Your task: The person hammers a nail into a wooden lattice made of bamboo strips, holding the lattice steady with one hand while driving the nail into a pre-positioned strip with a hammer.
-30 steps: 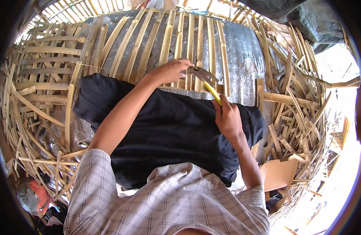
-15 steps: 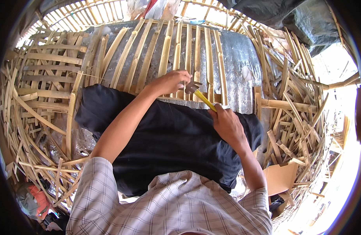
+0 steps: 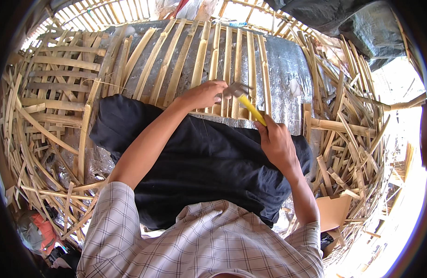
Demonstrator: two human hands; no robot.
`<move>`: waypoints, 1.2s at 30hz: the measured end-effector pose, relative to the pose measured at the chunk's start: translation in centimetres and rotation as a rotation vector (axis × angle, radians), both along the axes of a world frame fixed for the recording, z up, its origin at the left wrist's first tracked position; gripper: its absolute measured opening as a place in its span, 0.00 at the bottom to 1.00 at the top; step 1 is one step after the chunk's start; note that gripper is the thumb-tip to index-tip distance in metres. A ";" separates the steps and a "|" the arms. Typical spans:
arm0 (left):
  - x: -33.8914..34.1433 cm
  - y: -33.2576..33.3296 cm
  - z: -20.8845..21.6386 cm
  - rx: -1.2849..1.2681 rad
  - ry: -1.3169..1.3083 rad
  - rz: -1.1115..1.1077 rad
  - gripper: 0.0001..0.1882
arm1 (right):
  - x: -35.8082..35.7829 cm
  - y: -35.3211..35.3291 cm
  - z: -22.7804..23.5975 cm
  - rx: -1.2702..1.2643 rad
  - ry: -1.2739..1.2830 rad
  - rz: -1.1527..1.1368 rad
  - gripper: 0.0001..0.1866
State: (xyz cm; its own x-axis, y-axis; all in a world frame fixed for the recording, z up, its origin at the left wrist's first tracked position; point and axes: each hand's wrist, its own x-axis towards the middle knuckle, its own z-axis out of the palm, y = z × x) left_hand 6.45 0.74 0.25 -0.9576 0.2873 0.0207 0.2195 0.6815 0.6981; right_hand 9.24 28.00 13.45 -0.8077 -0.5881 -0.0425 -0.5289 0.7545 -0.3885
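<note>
A claw hammer (image 3: 253, 110) with a yellow handle and a brownish metal head is gripped in my right hand (image 3: 279, 144), its head tilted up to the left. Close beside that head, my left hand (image 3: 204, 95) has its fingers curled and pinched over the bamboo slats (image 3: 200, 62); whatever they pinch is too small to make out. The slats lie side by side, running away from me, and their near ends meet a crosswise strip (image 3: 243, 113). Black trousers (image 3: 195, 171) cover my legs just below the work.
Grey plastic sheeting (image 3: 287, 69) lies beneath the slats. Woven bamboo lattice (image 3: 65, 74) stands at the left, and loose bamboo offcuts (image 3: 357, 153) are piled at the right. Near my right elbow is a cardboard piece (image 3: 333, 211). Dark plastic (image 3: 376, 32) hangs at the upper right.
The hammer and my right hand have shifted slightly to the right, and the hammer's head has risen a little. My left hand stays pinched at nearly the same spot on the slats.
</note>
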 end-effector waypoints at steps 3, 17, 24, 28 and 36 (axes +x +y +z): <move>-0.2 0.5 2.2 0.022 -0.147 -0.078 0.15 | 0.1 0.4 -0.9 -0.101 -0.040 -0.048 0.14; -0.1 -0.6 -0.7 0.070 0.040 -0.071 0.14 | 0.8 0.7 -3.7 0.016 0.004 -0.035 0.14; -0.2 0.4 0.8 0.006 -0.033 -0.068 0.16 | 1.0 0.6 -1.5 -0.128 0.080 -0.060 0.12; -0.3 -0.2 -0.2 0.047 0.013 -0.066 0.17 | 0.7 0.9 -4.1 -0.007 0.014 -0.020 0.11; -0.5 0.3 0.6 0.050 -0.086 -0.099 0.16 | 1.0 0.5 -0.8 -0.128 0.175 -0.016 0.12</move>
State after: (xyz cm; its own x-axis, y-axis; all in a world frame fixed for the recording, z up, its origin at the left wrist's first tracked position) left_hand 5.92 1.00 0.89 -0.9236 0.3809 -0.0438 0.2217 0.6238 0.7495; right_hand 10.24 28.46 12.63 -0.8056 -0.5665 0.1736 -0.5850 0.7140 -0.3847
